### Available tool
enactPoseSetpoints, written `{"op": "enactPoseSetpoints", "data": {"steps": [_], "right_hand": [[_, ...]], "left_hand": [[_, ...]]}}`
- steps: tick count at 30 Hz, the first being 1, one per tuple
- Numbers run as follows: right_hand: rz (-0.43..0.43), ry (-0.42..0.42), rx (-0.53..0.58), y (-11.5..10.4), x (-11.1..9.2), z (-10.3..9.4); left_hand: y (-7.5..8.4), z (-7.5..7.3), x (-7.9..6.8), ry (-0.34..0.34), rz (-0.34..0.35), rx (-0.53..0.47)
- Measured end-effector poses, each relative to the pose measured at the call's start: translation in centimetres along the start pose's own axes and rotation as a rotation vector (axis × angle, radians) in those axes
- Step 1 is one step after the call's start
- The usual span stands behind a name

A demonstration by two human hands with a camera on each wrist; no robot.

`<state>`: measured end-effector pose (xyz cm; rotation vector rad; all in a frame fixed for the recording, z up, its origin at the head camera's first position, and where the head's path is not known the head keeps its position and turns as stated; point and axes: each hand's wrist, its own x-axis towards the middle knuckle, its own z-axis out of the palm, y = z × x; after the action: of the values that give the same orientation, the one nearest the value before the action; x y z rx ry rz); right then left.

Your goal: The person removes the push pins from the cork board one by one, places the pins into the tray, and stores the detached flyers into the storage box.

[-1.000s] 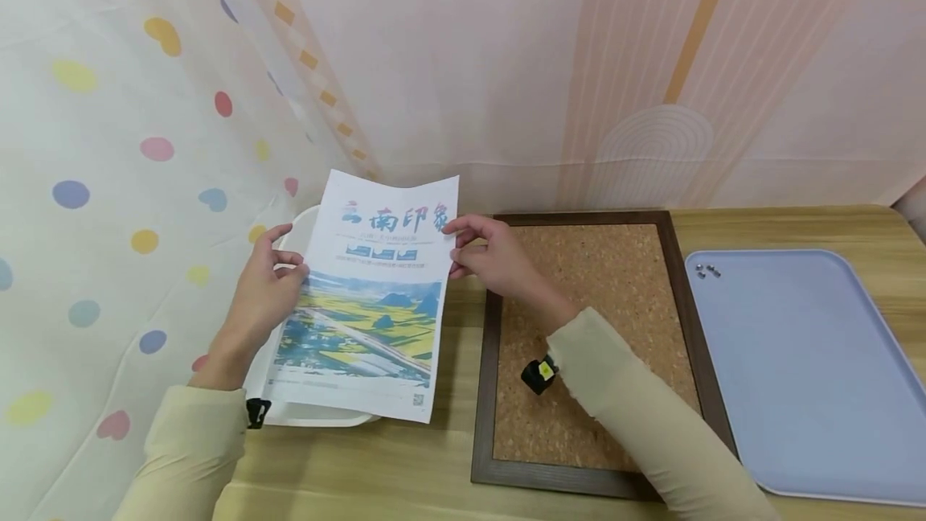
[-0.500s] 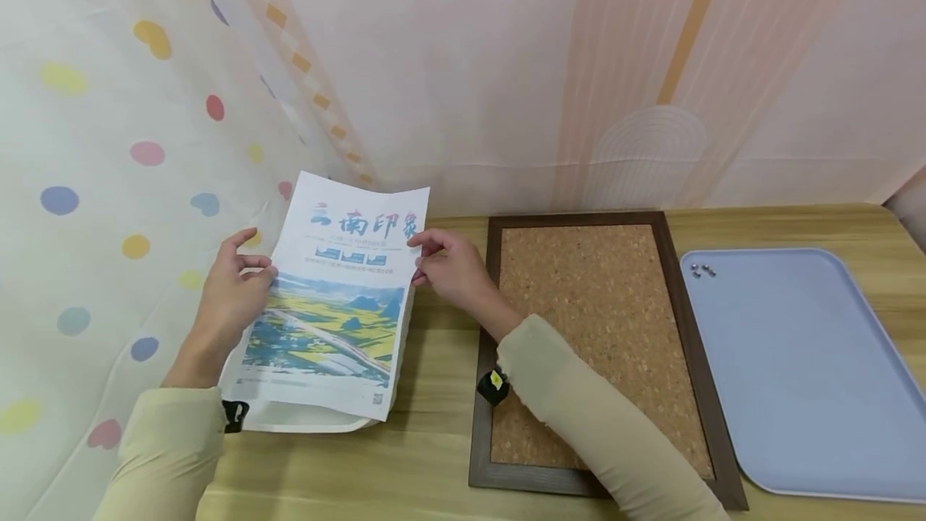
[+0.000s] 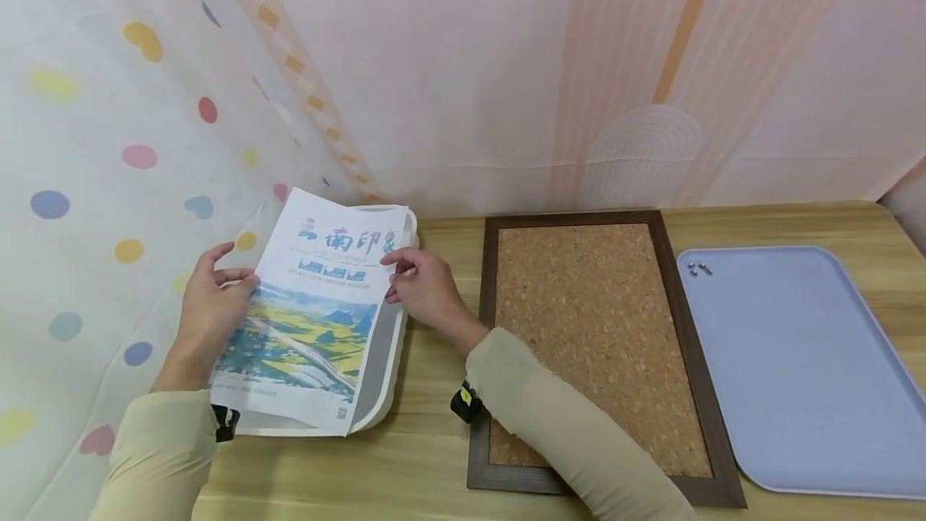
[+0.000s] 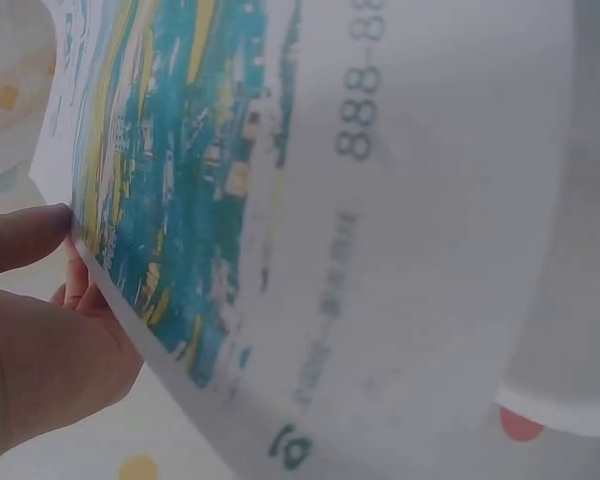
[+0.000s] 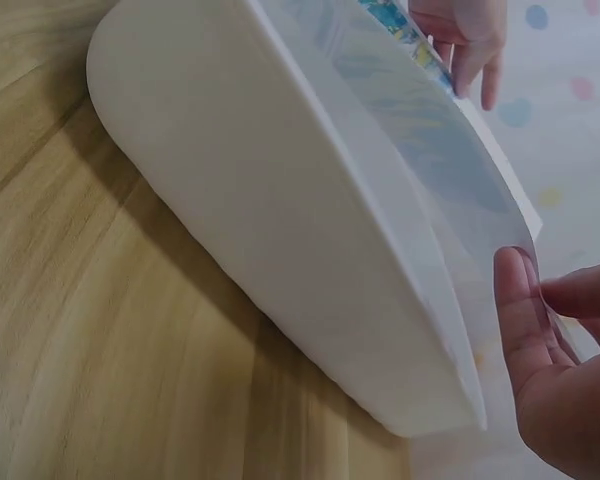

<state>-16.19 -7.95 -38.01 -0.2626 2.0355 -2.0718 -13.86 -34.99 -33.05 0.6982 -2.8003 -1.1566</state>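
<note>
A printed paper poster with Chinese lettering and a landscape picture spans both hands, over a white plastic bin. My left hand pinches its left edge between thumb and fingers, as the left wrist view also shows at close range. On the opposite edge, my right hand pinches the paper near the lettering. The sheet bows slightly between the hands. In the right wrist view, the bin's wall stands on the table and the paper slants along its rim. Most of the bin's inside is hidden under the sheet.
A cork board in a dark wooden frame lies right of the bin, partly under the right sleeve. Farther right, a light blue tray carries several small metallic pieces in one corner. A patterned cloth hangs behind the table.
Both hands have carried the poster left and lower over the white bin. More of the bin's rim shows now at the right, and the right arm has moved left across the cork board.
</note>
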Motion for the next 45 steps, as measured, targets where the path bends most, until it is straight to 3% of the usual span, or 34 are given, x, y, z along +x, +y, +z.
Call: {"op": "enactPoseSetpoints", "data": {"steps": [11,32,45], "right_hand": [[0.018,0.027,-0.058,0.7,0.1,0.8],[0.034,0.045,-0.034,1.8,0.7,0.7],[0.039,0.069,-0.064,2.0,0.9,0.9]], "left_hand": [[-1.5,0.2,0.1,0.000,-0.038,-0.022],[-2.2,0.6,0.7,-0.024,-0.144,-0.052],[-2.6,1.3,1.2,-0.044,-0.174,-0.129]]}}
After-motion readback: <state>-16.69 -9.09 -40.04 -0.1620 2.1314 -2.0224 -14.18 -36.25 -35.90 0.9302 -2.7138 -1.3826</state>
